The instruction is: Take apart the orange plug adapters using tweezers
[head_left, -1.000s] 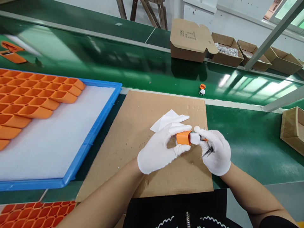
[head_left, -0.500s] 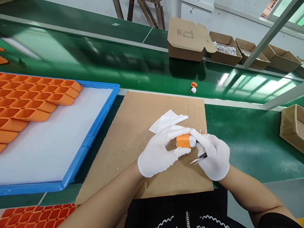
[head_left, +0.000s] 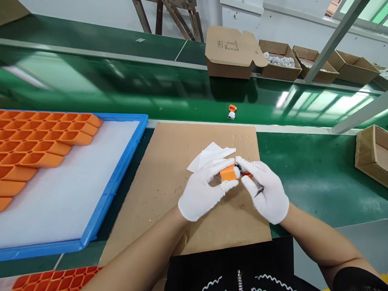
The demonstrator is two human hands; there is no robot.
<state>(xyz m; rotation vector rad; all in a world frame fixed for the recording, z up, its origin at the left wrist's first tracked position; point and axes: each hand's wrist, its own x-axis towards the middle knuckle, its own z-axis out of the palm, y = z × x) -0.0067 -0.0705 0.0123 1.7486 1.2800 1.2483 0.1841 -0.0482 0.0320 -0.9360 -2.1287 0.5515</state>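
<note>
My left hand [head_left: 200, 193], in a white glove, pinches a small orange plastic housing [head_left: 228, 173] between thumb and fingers. A rounded white piece [head_left: 237, 172] sits at the housing's right end. My gloved right hand [head_left: 269, 194] has its fingertips close to that end, around a small part with dark green and red-orange bits [head_left: 246, 173], partly hidden by the fingers. Tucked in the right palm are metal tweezers [head_left: 259, 190], of which only a short dark length shows. Both hands are above a cardboard sheet [head_left: 169, 161], with a folded white paper [head_left: 209, 155] just behind them.
On the left, a blue-rimmed tray [head_left: 113, 178] holds rows of orange housings [head_left: 48, 141]. A small orange and white part [head_left: 232, 112] lies on the green surface behind the cardboard. Cardboard boxes [head_left: 280, 60] line the back; another box [head_left: 368, 153] stands at right.
My right hand has turned and its fingers have opened somewhat, bringing the green and red-orange part into view by the housing's end. The tweezers' tips no longer show. The camera view has shifted slightly.
</note>
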